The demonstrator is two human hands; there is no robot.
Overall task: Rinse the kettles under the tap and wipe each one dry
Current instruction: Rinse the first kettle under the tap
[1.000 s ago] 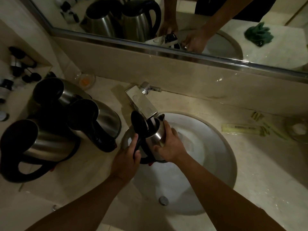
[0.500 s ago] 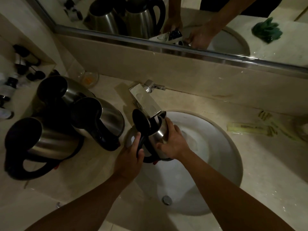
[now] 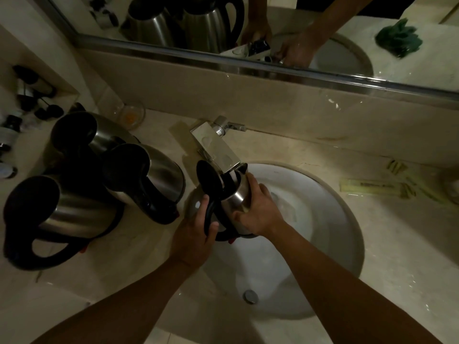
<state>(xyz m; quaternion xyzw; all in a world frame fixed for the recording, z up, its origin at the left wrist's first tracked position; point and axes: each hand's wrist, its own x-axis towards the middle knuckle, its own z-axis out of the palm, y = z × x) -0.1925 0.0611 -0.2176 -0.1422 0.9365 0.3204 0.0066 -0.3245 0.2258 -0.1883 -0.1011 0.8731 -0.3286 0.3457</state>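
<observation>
While the left hand (image 3: pixel 193 234) grips the handle and the right hand (image 3: pixel 258 209) clasps the steel body, holding the kettle (image 3: pixel 233 194) under the tap (image 3: pixel 218 150) over the sink (image 3: pixel 335 194), wet metal could slip.

A beige stone counter (image 3: pixel 397 244) surrounds a white oval basin (image 3: pixel 330 244) with a metal drain plug (image 3: pixel 250 296) near its front. A small glass dish (image 3: pixel 131 114) holding something orange stands at the back wall. Pale flat packets (image 3: pixel 370 189) lie right of the basin. Small dark-capped bottles (image 3: pixel 29 90) crowd a left shelf. The mirror (image 3: pixel 285 33) reflects a crumpled green cloth (image 3: pixel 398 40).
</observation>
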